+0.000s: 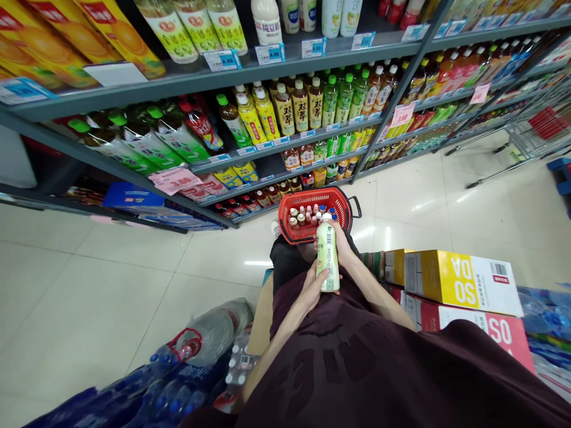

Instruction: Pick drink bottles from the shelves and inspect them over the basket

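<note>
Maroon cloth shirt; pale tiled floor skirts grey metal shelving; left hand, right hand clasp a light-green plastic bottle.

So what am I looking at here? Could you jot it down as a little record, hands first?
Left hand: grips the bottle low down
Right hand: holds its upper part
Bottle: pale green, white cap
Basket: red, several smaller bottles inside
Shelves: ahead, with drinks and price tags
Boxes: to the person's right, yellow above red
</note>
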Demonstrator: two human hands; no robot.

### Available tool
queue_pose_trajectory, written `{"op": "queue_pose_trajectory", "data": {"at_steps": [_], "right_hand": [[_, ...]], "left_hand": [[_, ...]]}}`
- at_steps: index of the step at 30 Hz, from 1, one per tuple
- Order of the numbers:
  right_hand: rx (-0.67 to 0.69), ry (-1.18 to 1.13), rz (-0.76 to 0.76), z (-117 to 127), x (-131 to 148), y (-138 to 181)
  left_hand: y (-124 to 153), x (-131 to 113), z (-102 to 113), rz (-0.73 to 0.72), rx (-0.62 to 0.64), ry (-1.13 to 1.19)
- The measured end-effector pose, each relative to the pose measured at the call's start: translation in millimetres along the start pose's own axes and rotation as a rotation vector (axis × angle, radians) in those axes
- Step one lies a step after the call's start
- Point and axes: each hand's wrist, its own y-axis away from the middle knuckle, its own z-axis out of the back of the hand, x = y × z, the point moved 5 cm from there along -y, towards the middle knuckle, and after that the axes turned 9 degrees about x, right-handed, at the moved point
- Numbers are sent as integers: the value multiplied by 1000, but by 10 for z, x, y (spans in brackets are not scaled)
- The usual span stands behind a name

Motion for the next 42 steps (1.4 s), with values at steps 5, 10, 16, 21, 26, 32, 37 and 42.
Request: {"op": "queue_pose_trajectory", "data": {"at_steps": [5,10,16,21,26,32,37,42], "right_hand": [[14,18,10,17,1,-27],[-1,14,6,40,-10,-32],[-12,42,51,-5,28,3],[-84,144,123,-20,49,44],[27,55,80,-78,5,69],[-23,19,90,-102,-6,92],[-48,33,123,-143,19,108],[-19,58,143,-156,30,107]], "left_hand": [[-22,65,54,-5,8,-5],[-14,41,45,10,40,-36],[-18,31,56,51,-9,-81],[-13,3,52,40,-69,-121],[22,-71,-10,46,-92,-83],[17,-86,0,36,-109,57],[26,-73,29,9,-90,111],[66,-85,23,0,-31,97]]}}
